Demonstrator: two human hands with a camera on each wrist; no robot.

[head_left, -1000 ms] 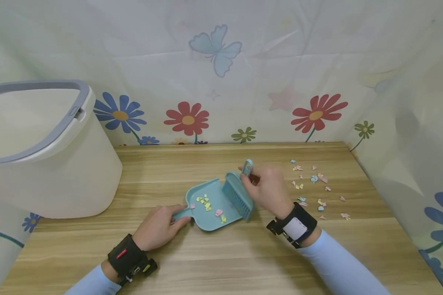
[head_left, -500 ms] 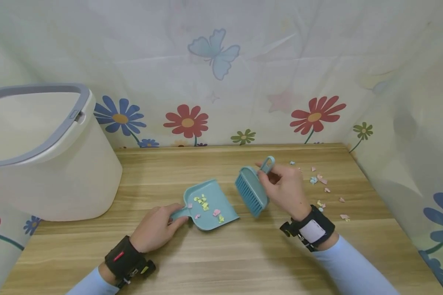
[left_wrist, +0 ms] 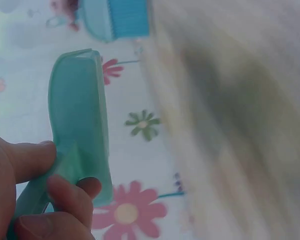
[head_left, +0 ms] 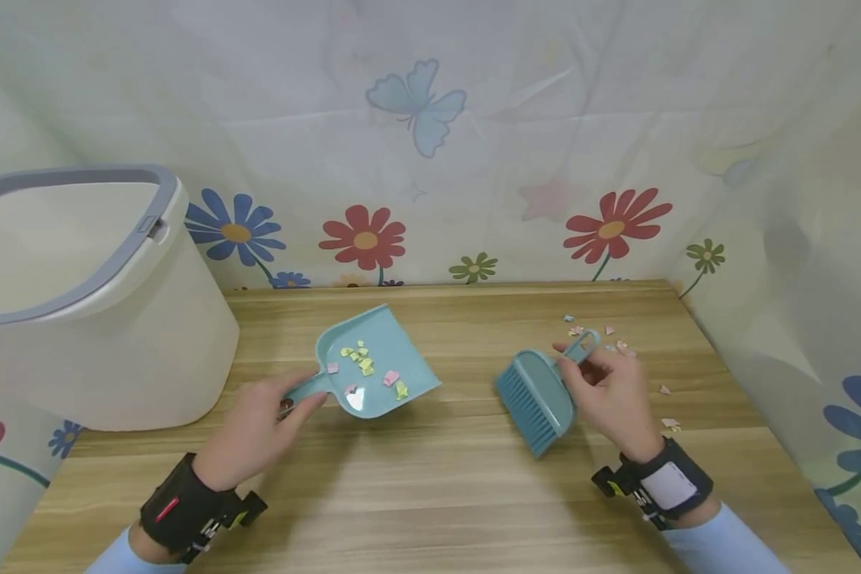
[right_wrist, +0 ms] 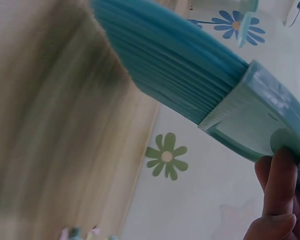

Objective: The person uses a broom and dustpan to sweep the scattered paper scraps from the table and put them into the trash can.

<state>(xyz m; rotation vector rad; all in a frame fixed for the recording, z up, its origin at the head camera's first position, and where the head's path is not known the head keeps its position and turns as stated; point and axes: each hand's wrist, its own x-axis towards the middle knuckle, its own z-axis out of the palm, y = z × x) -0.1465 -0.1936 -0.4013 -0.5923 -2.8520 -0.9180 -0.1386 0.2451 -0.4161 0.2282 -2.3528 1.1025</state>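
My left hand grips the handle of a light blue dustpan, which is raised above the table. Small yellow and pink paper scraps lie in the pan. In the left wrist view, fingers and thumb wrap the handle and the dustpan shows its underside. My right hand holds a matching blue hand brush by its looped handle, right of the dustpan. Its bristles point down and left; in the right wrist view the bristles appear apart from the table.
A tall white bin with a grey rim and an open top stands at the left. More paper scraps lie scattered on the wooden table at the right, partly behind my right hand. A flower-printed sheet hangs behind the table.
My left hand has lifted the dustpan off the table and moved it left, toward the bin. My right hand has carried the brush away from the pan to the right.
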